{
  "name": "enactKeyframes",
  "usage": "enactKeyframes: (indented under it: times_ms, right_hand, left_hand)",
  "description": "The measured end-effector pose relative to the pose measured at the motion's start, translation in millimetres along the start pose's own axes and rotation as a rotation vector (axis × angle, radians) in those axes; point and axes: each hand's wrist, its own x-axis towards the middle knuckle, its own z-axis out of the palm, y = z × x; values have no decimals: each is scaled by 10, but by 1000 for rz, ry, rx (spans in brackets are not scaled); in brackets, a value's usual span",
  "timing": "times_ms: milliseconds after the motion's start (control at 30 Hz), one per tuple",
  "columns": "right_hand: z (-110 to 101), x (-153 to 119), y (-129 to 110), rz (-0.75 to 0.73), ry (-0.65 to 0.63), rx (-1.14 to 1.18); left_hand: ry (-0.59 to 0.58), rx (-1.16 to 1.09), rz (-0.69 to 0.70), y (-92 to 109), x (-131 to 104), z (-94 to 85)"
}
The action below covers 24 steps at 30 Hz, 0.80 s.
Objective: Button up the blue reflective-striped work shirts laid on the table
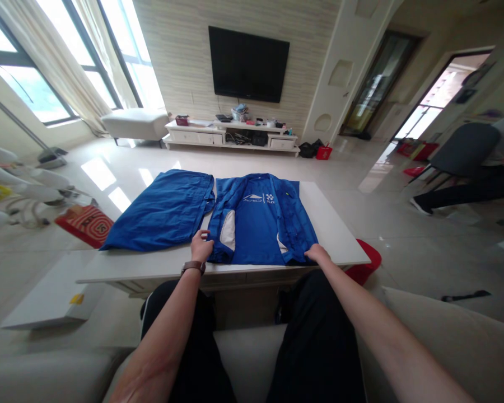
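A blue jacket [256,229] lies spread on the white table in front of me, its front panels folded outward. White patches show on both panels, and white printing runs across the upper part of the middle. My left hand [201,247] is at the jacket's near left corner, fingers curled in a pinch on its edge. At the near right corner my right hand [317,253] grips the hem, its fingertips partly hidden. Another piece of blue clothing [163,207] lies flat to the left of the jacket, overhanging the table's left side.
The white table [338,240] has a red stool [367,260] beside its right end. A red patterned bag [86,225] and a white box [46,299] stand at the left. Ahead are a TV cabinet [193,136] and a television [248,64]. A seated person [466,193] is at the right.
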Motion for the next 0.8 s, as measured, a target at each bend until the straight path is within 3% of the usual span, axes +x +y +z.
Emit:
enactKeyframes:
  times_ms: [233,567,800]
  right_hand:
    - [16,29,-26,32,-76,-41]
    - [40,44,-28,5,-62,-55]
    - [43,32,-36,-15,-31,-29]
  left_hand:
    - [-10,-234,-52,61,-26,61]
    - [-44,-517,-171,217,-145,33]
    - [13,-672,-259,244,-152,32]
